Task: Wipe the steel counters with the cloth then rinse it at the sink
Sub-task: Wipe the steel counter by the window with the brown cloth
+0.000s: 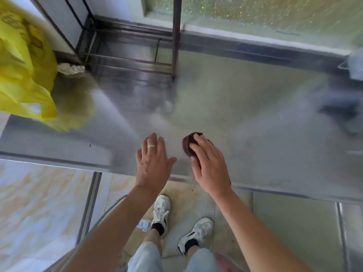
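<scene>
A steel counter (245, 107) fills the middle of the head view, its front edge running just above my feet. A small dark maroon cloth (189, 143) lies bunched on the counter near that front edge. My right hand (209, 163) lies on top of the cloth, fingers spread and slightly bent over it, pressing it to the steel. To its left, my left hand (152, 161) rests flat on the counter with fingers straight; it holds nothing and wears a ring. No sink is in view.
A yellow plastic bag (25, 71) sits at the counter's left end, with a crumpled white rag (70, 68) behind it. A thin metal rack frame (137, 55) stands at the back left. A frosted window (265, 10) lines the back. A grey object (356, 63) is at the right edge.
</scene>
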Demonstrator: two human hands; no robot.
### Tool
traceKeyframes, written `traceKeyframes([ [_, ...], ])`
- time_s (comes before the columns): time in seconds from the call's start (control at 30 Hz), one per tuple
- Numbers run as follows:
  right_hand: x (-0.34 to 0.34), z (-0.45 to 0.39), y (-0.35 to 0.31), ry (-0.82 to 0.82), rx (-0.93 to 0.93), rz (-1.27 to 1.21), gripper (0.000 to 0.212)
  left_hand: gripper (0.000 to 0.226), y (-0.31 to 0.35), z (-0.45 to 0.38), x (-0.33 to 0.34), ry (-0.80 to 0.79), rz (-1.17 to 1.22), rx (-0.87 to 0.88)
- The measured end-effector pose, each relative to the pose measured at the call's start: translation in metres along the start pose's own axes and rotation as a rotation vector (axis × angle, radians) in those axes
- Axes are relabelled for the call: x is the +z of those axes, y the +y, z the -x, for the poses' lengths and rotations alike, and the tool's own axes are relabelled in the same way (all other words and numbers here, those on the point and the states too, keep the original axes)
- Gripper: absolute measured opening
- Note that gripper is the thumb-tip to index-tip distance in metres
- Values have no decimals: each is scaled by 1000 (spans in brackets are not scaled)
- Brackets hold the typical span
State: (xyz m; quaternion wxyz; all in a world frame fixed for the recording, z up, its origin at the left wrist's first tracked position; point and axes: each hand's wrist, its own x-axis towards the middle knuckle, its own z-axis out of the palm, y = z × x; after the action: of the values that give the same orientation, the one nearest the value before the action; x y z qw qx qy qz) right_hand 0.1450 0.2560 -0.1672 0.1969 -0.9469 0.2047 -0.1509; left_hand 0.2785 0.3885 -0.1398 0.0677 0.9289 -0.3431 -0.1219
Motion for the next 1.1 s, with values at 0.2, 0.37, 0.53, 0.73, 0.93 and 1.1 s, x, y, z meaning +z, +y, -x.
traceKeyframes([
  [0.2, -53, 39, 87, 69, 104, 52, 33, 76, 55, 5, 14, -10, -8, 72],
  [0.37, -82, 64, 141, 131, 197, 110, 32, 72, 92, 9, 23, -25, -8, 133],
  [0.53, -102, 81, 179, 154, 265, 146, 32, 51, 128, 10, 33, 20, 9, 174],
  [0.73, -122, 99, 220, 190, 295, 147, 32, 44, 166, 13, 44, 17, 12, 222],
  [0.93, -140, 122, 259, 272, 397, 169, 31, 39, 211, 22, 52, -5, -10, 284],
  [1.1, -161, 142, 282, 334, 674, 254, 33, 42, 256, 36, 63, -40, -2, 372],
])
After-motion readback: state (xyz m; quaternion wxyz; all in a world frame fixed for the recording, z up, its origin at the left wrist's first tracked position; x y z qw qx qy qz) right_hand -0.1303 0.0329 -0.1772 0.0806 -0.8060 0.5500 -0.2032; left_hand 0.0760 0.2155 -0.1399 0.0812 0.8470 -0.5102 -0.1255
